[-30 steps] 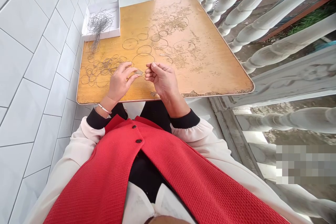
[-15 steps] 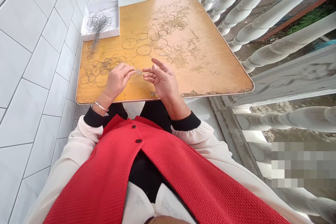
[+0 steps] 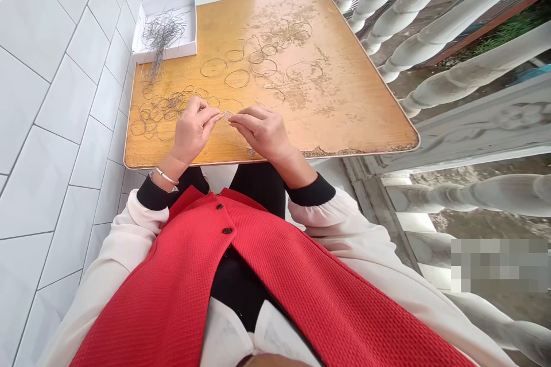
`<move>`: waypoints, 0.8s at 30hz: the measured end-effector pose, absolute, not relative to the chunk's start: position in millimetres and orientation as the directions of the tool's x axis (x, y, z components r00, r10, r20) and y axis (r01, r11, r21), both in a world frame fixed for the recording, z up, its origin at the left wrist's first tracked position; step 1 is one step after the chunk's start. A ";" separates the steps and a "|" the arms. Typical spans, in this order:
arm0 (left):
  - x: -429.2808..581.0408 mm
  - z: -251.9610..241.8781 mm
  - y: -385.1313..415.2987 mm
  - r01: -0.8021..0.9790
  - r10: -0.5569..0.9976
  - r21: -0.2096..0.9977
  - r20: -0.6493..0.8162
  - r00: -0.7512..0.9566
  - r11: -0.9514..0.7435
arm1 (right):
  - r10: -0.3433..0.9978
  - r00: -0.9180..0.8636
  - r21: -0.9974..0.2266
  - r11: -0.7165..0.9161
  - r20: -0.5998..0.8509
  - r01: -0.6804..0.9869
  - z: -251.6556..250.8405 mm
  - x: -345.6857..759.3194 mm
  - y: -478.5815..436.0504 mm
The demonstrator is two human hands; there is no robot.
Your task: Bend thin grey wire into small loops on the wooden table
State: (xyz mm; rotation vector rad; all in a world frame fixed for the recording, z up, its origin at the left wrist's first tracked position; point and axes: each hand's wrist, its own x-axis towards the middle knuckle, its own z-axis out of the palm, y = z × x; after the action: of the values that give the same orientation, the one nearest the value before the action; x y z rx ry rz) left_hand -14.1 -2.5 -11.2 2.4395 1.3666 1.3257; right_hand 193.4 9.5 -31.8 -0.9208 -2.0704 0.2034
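Observation:
My left hand (image 3: 194, 129) is closed in a pinch on a small woven wire piece (image 3: 226, 115), pale and lattice-like. My right hand (image 3: 263, 133) pinches the other side of this piece, so the fingertips of both hands nearly meet over the front of the table. A thin strand of wire may run from it, but it is too fine to follow. To the left of my left hand lies a heap of thin wire rings (image 3: 163, 109). Beyond my hands, several larger wire loops (image 3: 237, 78) lie flat on the tabletop.
The wooden table (image 3: 353, 114) has a worn, peeling surface. At its far left corner a white box (image 3: 172, 53) holds a tangled bundle of thin wires (image 3: 162, 34), part hanging over its front edge. A tiled wall (image 3: 55, 143) stands left, a white balustrade (image 3: 400, 57) right.
My right hand has turned and closed, its spread fingers coming together in a pinch at the wire piece. My left hand keeps its hold in nearly the same place.

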 end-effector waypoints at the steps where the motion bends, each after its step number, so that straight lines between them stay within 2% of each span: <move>1: -13.9 -11.3 -3.2 0.657 0.716 0.433 0.656 0.240 -0.617 | 0.697 -0.368 -0.483 0.703 0.616 0.522 -30.3 194.0 8.5; 3: -12.4 -11.8 -5.3 0.616 0.729 0.476 0.638 0.249 -0.628 | 0.746 -0.330 -0.562 0.657 0.578 0.502 -27.5 194.6 4.9; 5: -10.1 -13.4 -7.6 0.582 0.752 0.516 0.594 0.287 -0.629 | 0.773 -0.300 -0.590 0.625 0.559 0.511 -25.7 194.0 1.6; 9: -5.7 -18.2 -10.5 0.564 0.768 0.539 0.551 0.326 -0.626 | 0.758 -0.309 -0.530 0.632 0.574 0.565 -25.8 190.7 -0.2; 18: -1.5 -14.9 -13.9 0.549 0.668 0.446 0.677 0.309 -0.707 | 0.721 -0.393 -0.429 0.670 0.571 0.606 -23.4 192.3 -0.7; 24: -11.1 -9.5 -9.9 0.569 0.637 0.340 0.606 0.476 -0.749 | 0.667 -0.548 -0.402 0.744 0.505 0.534 -16.9 201.6 6.3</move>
State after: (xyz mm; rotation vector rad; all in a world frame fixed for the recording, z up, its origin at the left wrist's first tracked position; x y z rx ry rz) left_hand -11.1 -9.9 -9.5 2.6198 1.0731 1.1362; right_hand 201.6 6.3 -16.9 -0.8992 -2.2878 0.2641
